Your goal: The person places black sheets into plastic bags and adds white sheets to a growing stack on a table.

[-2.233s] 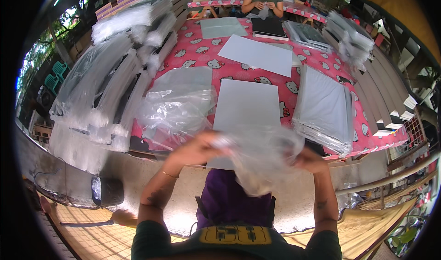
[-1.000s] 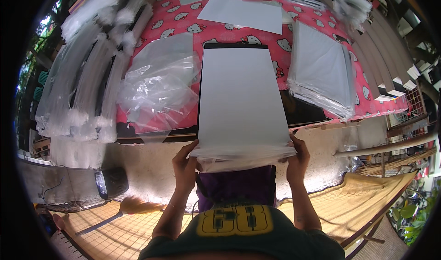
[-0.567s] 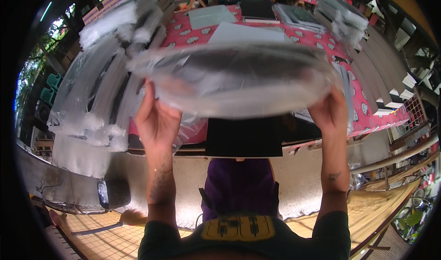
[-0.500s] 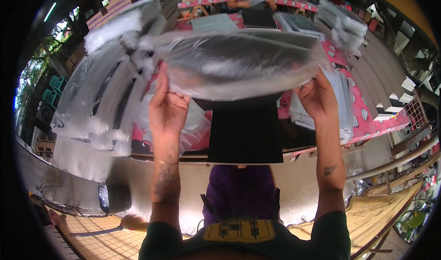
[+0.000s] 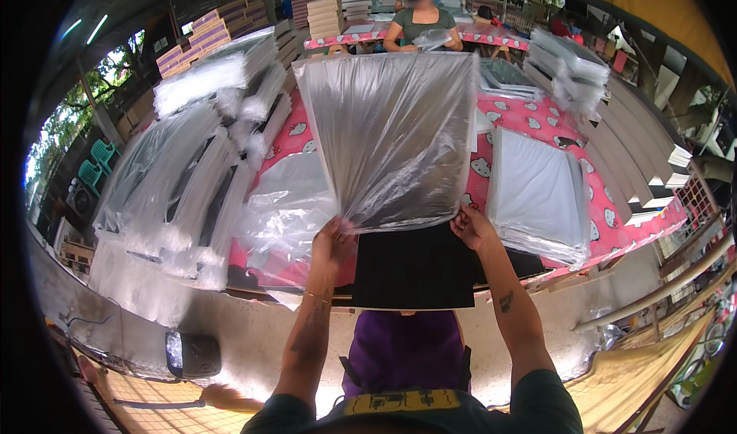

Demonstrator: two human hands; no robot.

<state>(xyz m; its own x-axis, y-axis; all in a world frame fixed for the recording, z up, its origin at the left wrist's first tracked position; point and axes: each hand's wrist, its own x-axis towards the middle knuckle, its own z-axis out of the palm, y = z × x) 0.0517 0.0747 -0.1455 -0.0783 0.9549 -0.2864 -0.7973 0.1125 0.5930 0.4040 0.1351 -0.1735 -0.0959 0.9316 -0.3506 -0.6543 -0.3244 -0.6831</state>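
Note:
In front of me a large clear plastic bag (image 5: pixel 395 135) is held up, wrinkled and shiny, with something flat and greyish showing through it. My left hand (image 5: pixel 332 240) pinches its near left corner, where creases fan out. At the near right corner, my right hand (image 5: pixel 474 227) grips the edge between thumb and fingers. Below the bag lies a flat black board (image 5: pixel 414 273), its near edge overhanging the table edge. Loose clear plastic bags (image 5: pixel 284 211) lie left of my left hand. Right of my right hand is a stack of pale sheets in plastic (image 5: pixel 537 188).
Plastic-wrapped packs (image 5: pixel 165 181) are piled at left, and grey-brown boards (image 5: pixel 626 142) at right. A pink patterned cloth (image 5: pixel 606 234) covers the table. Across from me, a person (image 5: pixel 422 27) handles clear plastic. A broom (image 5: pixel 223 397) and a dark bin (image 5: pixel 201 355) are at lower left.
The bag has gone from a narrow, foreshortened shape to standing broad and spread open to view. Both hands have come lower and closer together, still holding its near edge.

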